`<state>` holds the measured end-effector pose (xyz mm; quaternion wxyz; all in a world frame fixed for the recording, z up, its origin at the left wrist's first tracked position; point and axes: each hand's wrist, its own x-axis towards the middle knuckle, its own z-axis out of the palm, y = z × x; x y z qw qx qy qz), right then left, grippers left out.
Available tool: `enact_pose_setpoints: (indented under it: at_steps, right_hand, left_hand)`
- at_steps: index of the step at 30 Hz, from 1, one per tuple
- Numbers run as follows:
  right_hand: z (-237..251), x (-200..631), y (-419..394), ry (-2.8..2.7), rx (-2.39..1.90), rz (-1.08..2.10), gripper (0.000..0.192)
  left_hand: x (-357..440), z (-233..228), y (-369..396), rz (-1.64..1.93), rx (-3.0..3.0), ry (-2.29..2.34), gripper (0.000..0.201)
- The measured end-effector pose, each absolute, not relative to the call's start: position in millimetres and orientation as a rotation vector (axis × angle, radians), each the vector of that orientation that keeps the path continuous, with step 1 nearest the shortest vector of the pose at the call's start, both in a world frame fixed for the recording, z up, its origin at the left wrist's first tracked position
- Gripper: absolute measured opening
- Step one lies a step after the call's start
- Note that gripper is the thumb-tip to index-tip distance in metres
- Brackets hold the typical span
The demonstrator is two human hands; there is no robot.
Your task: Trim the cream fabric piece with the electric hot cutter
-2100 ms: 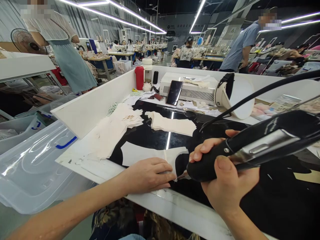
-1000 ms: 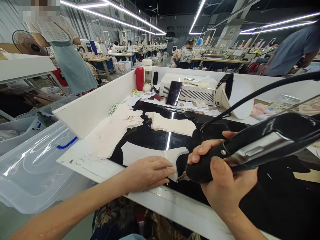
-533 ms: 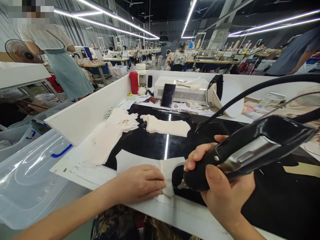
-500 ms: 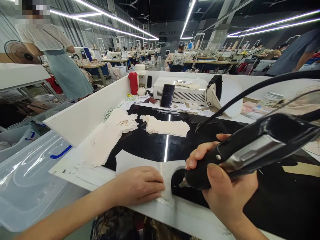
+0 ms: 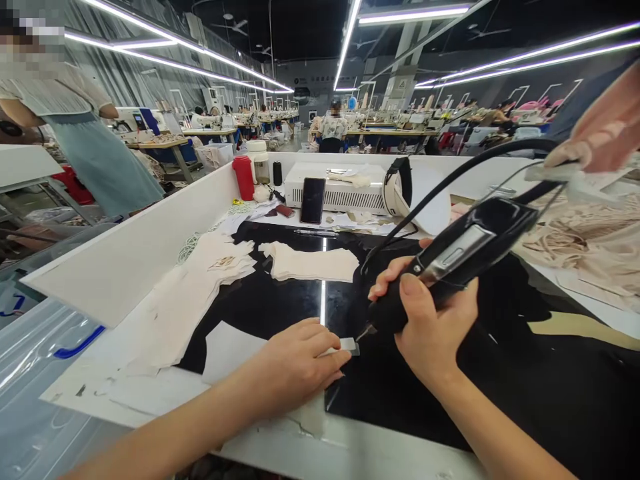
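The left hand (image 5: 295,363) is lying flat, fingers extended, pressing a pale fabric piece (image 5: 227,343) onto the black work surface (image 5: 425,400); a small fabric tab (image 5: 349,345) is protruding just beyond its fingertips. The right hand (image 5: 430,327) is gripping the black corded hand tool (image 5: 450,263) with fingers fully closed, the tip touching that tab.

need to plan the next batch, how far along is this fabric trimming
Done: a stack of cut pieces lies on the black mat. In hand: the left hand pins a white fabric piece while the right hand holds the black cutting tool, tip at its edge. Left: loose pale pieces wait at the left.
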<state>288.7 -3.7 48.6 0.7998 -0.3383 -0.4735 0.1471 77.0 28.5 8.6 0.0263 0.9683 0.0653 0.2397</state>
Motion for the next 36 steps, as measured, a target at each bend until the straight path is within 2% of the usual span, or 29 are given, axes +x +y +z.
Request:
enact_pose_setpoints:
  at_steps: [13,24,36]
  right_hand:
    - [41.4,283.0,-2.2,-1.007,-0.692,0.343,0.037]
    - [41.2,283.1,-3.1,-1.023,-0.683,0.363,0.038]
    - [44.7,281.3,-2.1,-0.992,-0.711,0.339,0.043]
  left_hand:
    - [89.5,-3.1,39.7,0.586,3.103,0.254,0.038]
    - [85.9,-4.2,37.3,0.633,3.062,0.290,0.033]
    - [83.3,5.3,41.4,0.526,2.980,0.292,0.029]
